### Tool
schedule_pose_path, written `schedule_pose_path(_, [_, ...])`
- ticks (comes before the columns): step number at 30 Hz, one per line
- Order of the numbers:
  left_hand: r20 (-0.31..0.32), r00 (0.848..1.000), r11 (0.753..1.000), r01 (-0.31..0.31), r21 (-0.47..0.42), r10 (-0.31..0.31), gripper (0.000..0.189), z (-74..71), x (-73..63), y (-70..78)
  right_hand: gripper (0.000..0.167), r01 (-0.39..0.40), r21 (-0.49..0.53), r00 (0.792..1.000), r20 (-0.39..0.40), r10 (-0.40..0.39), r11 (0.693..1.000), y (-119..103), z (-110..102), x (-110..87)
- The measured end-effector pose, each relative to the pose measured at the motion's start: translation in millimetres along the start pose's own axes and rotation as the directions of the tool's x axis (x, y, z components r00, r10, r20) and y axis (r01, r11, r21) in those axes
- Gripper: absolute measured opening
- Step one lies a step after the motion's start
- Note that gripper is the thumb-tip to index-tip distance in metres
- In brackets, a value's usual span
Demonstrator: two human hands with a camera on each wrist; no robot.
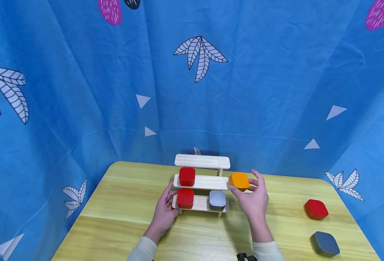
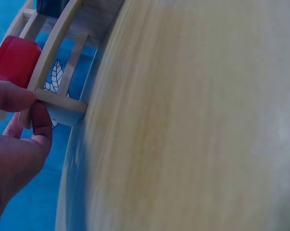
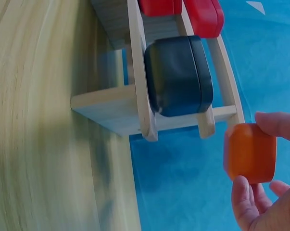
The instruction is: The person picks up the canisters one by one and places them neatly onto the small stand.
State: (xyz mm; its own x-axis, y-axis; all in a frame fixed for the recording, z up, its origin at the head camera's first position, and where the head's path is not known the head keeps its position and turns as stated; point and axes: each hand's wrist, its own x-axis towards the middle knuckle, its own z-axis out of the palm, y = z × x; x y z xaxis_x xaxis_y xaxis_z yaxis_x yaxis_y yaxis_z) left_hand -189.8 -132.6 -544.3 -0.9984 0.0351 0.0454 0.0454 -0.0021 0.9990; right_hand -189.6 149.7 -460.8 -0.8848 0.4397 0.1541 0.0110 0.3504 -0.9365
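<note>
A three-tier wooden display stand (image 1: 201, 162) stands on the table. My left hand (image 1: 164, 212) grips the left end of its lowest board, with thumb and finger on either side of the wood in the left wrist view. In my right hand (image 1: 255, 199) an orange tin (image 3: 253, 153) with rounded corners is pinched between thumb and fingers, just off the right end of the middle board. One red tin (image 1: 187, 176) sits at the left of the middle board. Below it, another red tin (image 1: 185, 198) shares the lowest board with a dark grey tin (image 3: 176, 77) at the right.
On the table (image 1: 130, 203) at the right lie a loose red tin (image 1: 316, 209) and a loose grey tin (image 1: 324, 244). Behind the table hangs a blue patterned cloth (image 1: 260, 90), close to the back of the stand.
</note>
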Motion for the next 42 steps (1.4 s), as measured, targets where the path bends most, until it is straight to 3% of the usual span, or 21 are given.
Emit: schedule_pose_path(42, [0.009, 1.000, 1.000, -0.017, -0.003, 0.017, 0.100, -1.6, 0.0, 2.0, 0.091, 0.013, -0.008, 0.998, 0.058, -0.013, 1.000, -13.4, 42.4, -7.7])
